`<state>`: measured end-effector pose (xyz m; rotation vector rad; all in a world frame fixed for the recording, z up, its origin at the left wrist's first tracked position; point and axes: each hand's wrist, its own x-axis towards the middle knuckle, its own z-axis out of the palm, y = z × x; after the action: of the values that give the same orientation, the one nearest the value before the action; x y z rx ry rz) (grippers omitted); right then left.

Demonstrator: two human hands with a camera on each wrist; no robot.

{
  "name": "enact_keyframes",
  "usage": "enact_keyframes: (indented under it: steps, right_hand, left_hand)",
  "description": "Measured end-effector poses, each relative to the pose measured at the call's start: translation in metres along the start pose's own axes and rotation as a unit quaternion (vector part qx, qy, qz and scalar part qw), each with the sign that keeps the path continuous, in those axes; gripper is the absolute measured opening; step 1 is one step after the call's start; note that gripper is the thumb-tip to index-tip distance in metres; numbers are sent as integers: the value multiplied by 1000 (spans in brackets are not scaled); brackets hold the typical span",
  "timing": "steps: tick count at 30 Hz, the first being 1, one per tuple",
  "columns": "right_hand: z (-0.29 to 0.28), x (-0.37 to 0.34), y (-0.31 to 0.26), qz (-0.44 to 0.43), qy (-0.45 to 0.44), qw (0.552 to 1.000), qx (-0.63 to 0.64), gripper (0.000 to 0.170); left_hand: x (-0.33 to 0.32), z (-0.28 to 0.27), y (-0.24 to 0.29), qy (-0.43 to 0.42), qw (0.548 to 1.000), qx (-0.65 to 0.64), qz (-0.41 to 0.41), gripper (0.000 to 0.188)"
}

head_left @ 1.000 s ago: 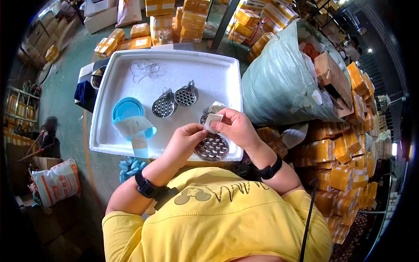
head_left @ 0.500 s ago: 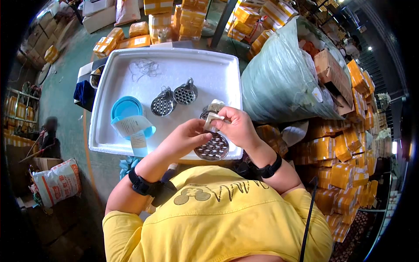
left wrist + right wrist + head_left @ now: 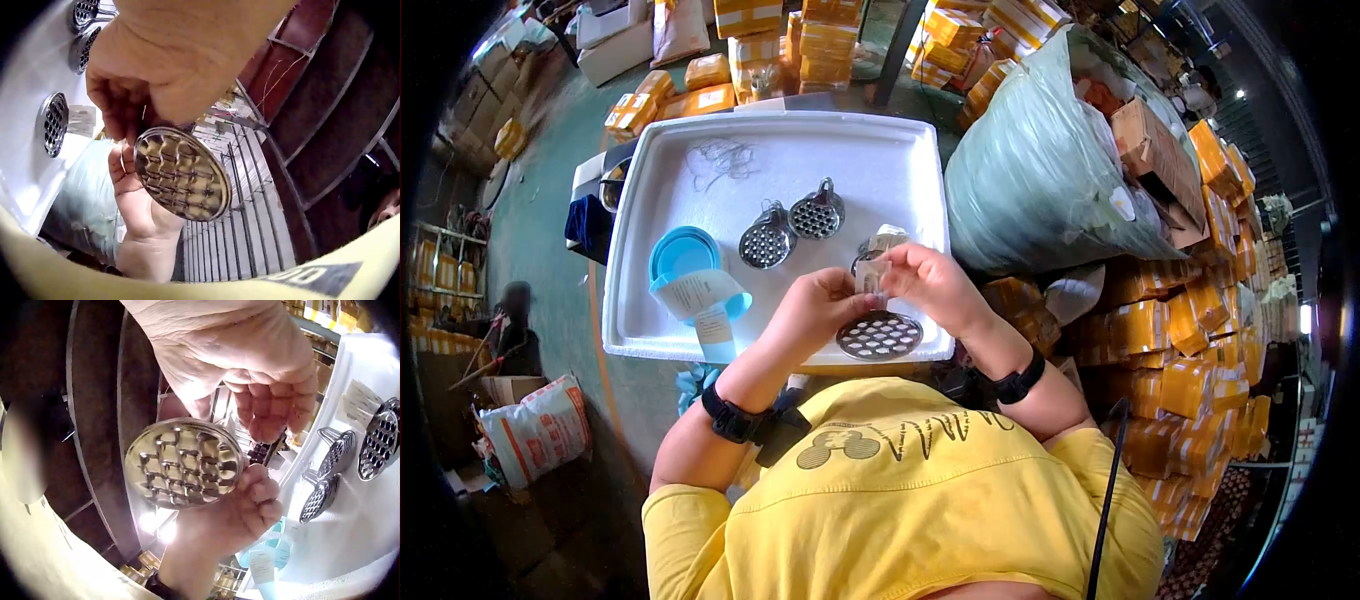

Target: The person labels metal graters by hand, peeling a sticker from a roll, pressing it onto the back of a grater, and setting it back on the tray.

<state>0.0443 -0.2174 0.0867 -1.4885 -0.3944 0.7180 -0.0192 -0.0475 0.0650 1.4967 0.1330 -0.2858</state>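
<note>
Over the near right part of a white foam tray (image 3: 630, 310), the left hand (image 3: 815, 310) grips the upper edge area of a round, perforated metal disc (image 3: 880, 336); its exact hold is hidden. The right hand (image 3: 940, 290) pinches a small whitish tag (image 3: 871, 274) just above the disc. In the left wrist view the disc (image 3: 182, 175) hangs below the left hand (image 3: 169, 62), tilted, with the right hand (image 3: 147, 212) behind it. The right wrist view has the right hand (image 3: 244, 356) above the disc (image 3: 182, 462), fingers curled, and the left hand (image 3: 225, 519) below.
Two similar metal pieces (image 3: 767, 243) (image 3: 816, 215) lie mid-tray, another with a tag (image 3: 887, 240) beyond the hands. A blue roll of labels (image 3: 685, 255) stands left, thin wire (image 3: 720, 162) behind. A large pale-green sack (image 3: 1040, 170) and taped boxes (image 3: 1140, 345) are at right.
The disc has tilted and looks flatter in the head view. The tag between the hands has turned, and the left hand's fingers have closed in beside it after standing slightly apart.
</note>
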Motion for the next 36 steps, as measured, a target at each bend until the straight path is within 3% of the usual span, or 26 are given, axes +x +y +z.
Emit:
enact_keyframes:
  steps: [2,5,8,11,14,15,18,20,22,26,33,36]
  right_hand:
    - [2,-2,3,18,-48,999,-3,17]
    - [0,-4,10,41,-28,998,-41,12]
    - [2,-5,14,52,-20,996,-71,9]
    - [5,-8,9,66,-33,997,-25,10]
    - [-10,-6,14,108,-100,989,-17,23]
    - [-8,-7,15,86,-72,994,-8,25]
    - [1,-7,13,47,3,998,30,28]
    - [5,-5,18,25,0,1000,2,25]
    - [6,-5,17,51,-10,998,-44,15]
    - [10,-4,26,32,44,996,-66,12]
    - [25,-9,37,73,21,992,-102,8]
    - [36,-13,41,12,62,976,-206,9]
  left_hand:
    - [-1,-1,2,17,1000,10,-7,17]
    - [0,0,0,25,998,-52,15,18]
    - [-3,2,2,34,997,13,69,16]
    - [0,-1,-5,-16,989,-143,27,13]
    - [1,-8,-13,-61,980,-184,-39,12]
    - [1,-9,-13,-75,976,-194,-66,12]
    - [3,-10,-19,-66,993,-76,-61,15]
    - [2,-11,-21,-75,995,-22,-59,18]
    - [0,-12,-18,-91,993,-19,-70,16]
    - [-2,-15,-22,-125,986,-93,-56,15]
    - [-5,-13,-30,-123,991,4,-47,16]
    - [-2,-17,-54,-115,989,90,-26,16]
